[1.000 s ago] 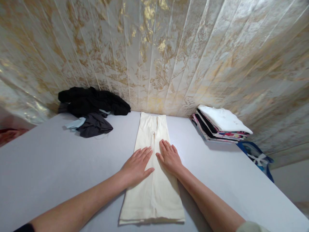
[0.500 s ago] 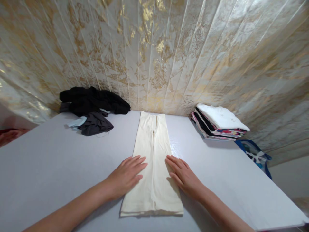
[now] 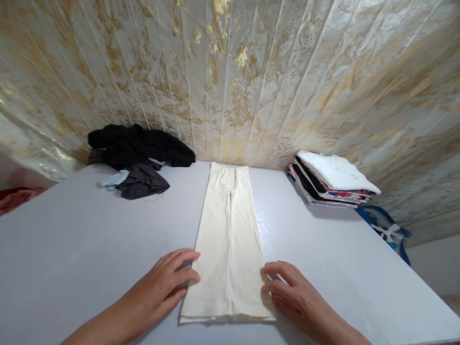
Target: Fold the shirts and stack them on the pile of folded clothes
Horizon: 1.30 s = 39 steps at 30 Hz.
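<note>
Cream trousers (image 3: pixel 215 244) lie flat and straight on the white table (image 3: pixel 118 239), with the waist at the far end and both leg hems close to me. My left hand (image 3: pixel 165 282) is at their left edge near the lower legs, fingers apart and the tips at the fabric. Across from it, my right hand (image 3: pixel 296 297) is at the right edge, its fingers spread and slightly bent, fingertips touching the cloth. Neither hand grips the fabric.
A loose heap of black clothes (image 3: pixel 136 146) with a dark grey garment (image 3: pixel 143 181) lies at the back left. At the back right stands a stack of folded clothes (image 3: pixel 336 175), white on top. A blue-edged bag (image 3: pixel 390 232) is beyond the table's right edge.
Both hands have slid down the trousers toward me and outward, from lying on the legs to their side edges. The trousers still lie flat in the same place.
</note>
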Available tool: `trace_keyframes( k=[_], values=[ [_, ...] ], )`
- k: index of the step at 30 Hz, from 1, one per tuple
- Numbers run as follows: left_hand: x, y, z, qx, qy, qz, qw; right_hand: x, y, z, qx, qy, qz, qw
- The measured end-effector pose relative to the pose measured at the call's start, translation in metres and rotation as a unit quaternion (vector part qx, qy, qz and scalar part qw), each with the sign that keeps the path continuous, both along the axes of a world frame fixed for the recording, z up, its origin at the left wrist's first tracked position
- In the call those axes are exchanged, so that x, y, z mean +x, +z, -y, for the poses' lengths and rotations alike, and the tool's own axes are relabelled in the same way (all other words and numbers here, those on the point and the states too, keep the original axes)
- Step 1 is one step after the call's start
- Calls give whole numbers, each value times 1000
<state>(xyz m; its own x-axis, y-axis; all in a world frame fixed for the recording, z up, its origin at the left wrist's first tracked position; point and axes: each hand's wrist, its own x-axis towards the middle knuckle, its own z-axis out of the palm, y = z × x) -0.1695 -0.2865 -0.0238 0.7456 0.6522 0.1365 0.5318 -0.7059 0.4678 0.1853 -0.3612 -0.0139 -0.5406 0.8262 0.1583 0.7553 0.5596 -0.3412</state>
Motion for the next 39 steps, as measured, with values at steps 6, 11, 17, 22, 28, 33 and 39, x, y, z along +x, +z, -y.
trace_keyframes(
  k=[6, 11, 17, 22, 28, 33, 39],
  values=[
    [3, -9, -6, -12, -4, 6, 1000, 0, -4, -8, 72, 47, -13, 996],
    [6, -11, -6, -5, -9, 11, 1000, -1, -9, -9, 73, 47, -31, 996],
    [8, -7, -7, -46, 0, 30, 998, -4, -2, -10, -10, 18, -59, 998],
    [14, 5, -17, -152, 9, 71, 986, -5, 12, -18, -146, -33, -182, 972],
    [40, 24, -56, -399, 108, 213, 885, -9, 23, -75, -304, -144, -395, 855],
    [63, 16, -106, -477, 243, 342, 772, -17, 11, -142, -305, -259, -541, 740],
    [67, 11, -114, -498, 232, 337, 765, -24, -6, -157, -292, -318, -500, 751]
  ],
)
